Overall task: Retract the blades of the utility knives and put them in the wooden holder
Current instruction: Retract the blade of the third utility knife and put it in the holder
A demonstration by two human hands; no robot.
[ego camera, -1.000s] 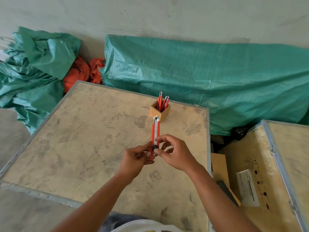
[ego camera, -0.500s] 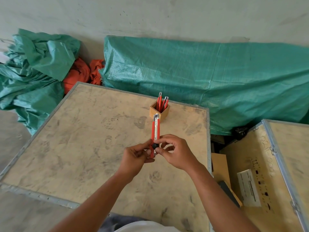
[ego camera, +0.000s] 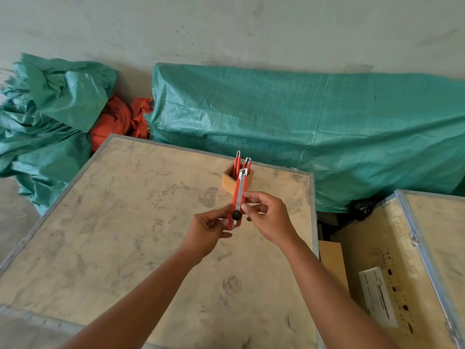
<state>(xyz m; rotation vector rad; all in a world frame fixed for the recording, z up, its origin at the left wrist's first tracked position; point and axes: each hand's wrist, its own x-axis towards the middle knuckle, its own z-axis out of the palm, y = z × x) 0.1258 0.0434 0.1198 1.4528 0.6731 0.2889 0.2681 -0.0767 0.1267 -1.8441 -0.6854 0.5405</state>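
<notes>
knife (ego camera: 238, 197) raised nearer wooden holder (ego camera: 229, 181), both hands (ego camera: 206, 230) still holding

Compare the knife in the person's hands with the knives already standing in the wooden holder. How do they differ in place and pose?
The held knife is gripped by the left hand and right hand above the crate top; the stored knives stand in the wooden holder, untouched. The held knife shows its whole body and black knob; the stored knives show only their upper ends. All are red with metal tips.
</notes>
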